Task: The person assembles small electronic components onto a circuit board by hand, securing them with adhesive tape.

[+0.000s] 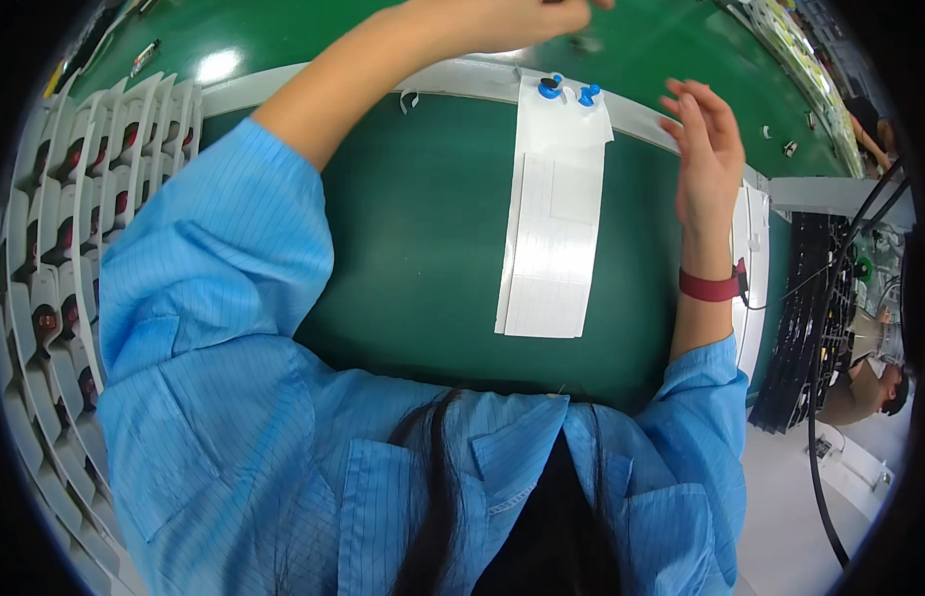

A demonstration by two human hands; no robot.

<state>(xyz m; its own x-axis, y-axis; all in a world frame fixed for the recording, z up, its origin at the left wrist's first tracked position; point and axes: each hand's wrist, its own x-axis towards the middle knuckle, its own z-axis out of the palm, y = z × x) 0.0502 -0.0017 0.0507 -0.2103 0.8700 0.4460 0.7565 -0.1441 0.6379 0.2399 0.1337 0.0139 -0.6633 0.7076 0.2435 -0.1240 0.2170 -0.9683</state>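
Your left hand (517, 22) is cut off by the view's upper border, so I cannot tell whether it grips anything. Your right hand (711, 144), fingers loosely parted, hangs near the desk's (413, 248) far right corner. White papers (552, 238) reach its far edge, blue knobs (590, 94) on top.

A factory assembly workshop here, green-topped workbench (413, 228) right in front, blue pinstriped work smock (224, 417) on, corded red wrist strap (708, 288) showing, white slotted trays (75, 268) along the left, co-worker (858, 395) over right
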